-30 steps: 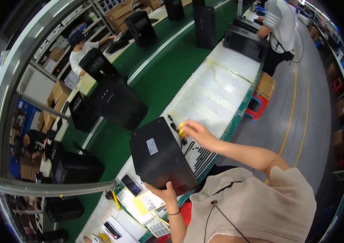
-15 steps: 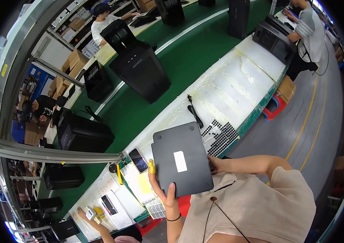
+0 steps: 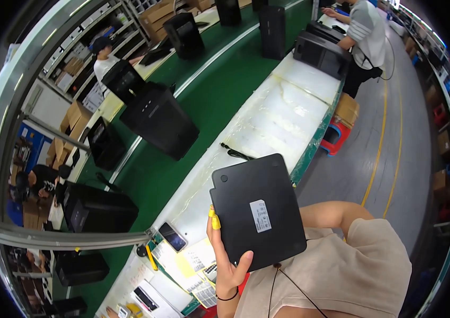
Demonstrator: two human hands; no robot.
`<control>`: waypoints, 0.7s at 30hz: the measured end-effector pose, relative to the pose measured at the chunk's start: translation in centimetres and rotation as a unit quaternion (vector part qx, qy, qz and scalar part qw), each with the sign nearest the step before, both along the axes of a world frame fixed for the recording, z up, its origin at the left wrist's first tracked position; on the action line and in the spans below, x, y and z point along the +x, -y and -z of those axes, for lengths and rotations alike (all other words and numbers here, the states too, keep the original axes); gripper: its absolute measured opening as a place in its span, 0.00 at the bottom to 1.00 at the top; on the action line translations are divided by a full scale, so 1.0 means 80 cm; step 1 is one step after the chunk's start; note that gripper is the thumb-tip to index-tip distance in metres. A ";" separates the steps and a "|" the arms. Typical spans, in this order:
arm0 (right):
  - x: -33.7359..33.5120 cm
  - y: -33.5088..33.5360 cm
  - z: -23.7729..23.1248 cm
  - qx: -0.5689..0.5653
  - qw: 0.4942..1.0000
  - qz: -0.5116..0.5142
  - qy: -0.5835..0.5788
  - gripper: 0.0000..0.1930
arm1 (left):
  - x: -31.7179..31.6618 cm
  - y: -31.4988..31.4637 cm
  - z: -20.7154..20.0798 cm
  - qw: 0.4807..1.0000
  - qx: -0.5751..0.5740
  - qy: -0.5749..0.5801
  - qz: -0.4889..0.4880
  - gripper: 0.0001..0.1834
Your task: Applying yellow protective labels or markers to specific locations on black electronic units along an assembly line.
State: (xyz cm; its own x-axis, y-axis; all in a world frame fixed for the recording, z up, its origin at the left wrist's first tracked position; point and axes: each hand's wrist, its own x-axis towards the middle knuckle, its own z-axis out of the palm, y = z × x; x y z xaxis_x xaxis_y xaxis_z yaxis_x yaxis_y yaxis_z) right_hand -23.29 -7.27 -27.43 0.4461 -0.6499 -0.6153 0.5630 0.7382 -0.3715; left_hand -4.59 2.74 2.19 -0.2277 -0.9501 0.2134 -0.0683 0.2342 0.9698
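Observation:
A flat black device base (image 3: 256, 206) with rounded corners, round feet and a white label (image 3: 260, 216) is tilted up over the bench's near edge. My left hand (image 3: 231, 267) is closed on its lower left, thumb over the face, with yellow finger covers on two fingers. My right forearm (image 3: 325, 213) reaches toward the base's right side. The right hand itself is hidden behind the base. A black power cord (image 3: 235, 152) shows just past the far edge. Left of the base lie a phone (image 3: 173, 236) and sheets of labels (image 3: 199, 289).
A white plastic-covered bench (image 3: 288, 100) runs away to the right, beside a green conveyor (image 3: 214, 100) bearing black machines (image 3: 160, 119). A metal frame bar (image 3: 71, 239) crosses at left. A co-worker (image 3: 365, 34) stands at the far right, near a red stool (image 3: 336, 137).
The base sits farther right in the picture, its label now turned more squarely to view. My right fingers have gone out of sight behind it. The sheet of black dots is now hidden.

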 end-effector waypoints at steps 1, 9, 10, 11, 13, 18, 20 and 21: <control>-0.016 0.015 -0.017 -0.025 1.000 0.016 -0.012 0.29 | -0.002 0.002 -0.003 1.000 -0.017 -0.007 0.016 0.48; -0.186 0.156 -0.122 -0.184 0.966 0.145 -0.106 0.27 | -0.097 0.056 0.000 0.994 -0.087 -0.061 0.022 0.68; -0.212 0.174 -0.131 -0.196 0.961 0.157 -0.116 0.27 | -0.119 0.066 0.004 0.990 -0.037 -0.132 0.040 0.69; -0.238 0.190 -0.139 -0.206 0.956 0.165 -0.124 0.27 | -0.137 0.077 0.010 0.986 -0.017 -0.159 0.050 0.70; -0.295 0.223 -0.148 -0.220 0.947 0.184 -0.142 0.26 | -0.178 0.097 0.030 0.992 -0.074 -0.075 0.072 0.71; -0.414 0.307 -0.138 -0.239 0.936 0.196 -0.167 0.26 | -0.297 0.137 0.115 0.961 -0.254 0.058 0.091 0.68; -0.456 0.346 -0.127 -0.246 0.934 0.190 -0.177 0.25 | -0.352 0.160 0.152 0.956 -0.265 0.069 0.101 0.66; -0.474 0.366 -0.120 -0.251 0.933 0.183 -0.182 0.25 | -0.377 0.171 0.169 0.954 -0.262 0.093 0.109 0.64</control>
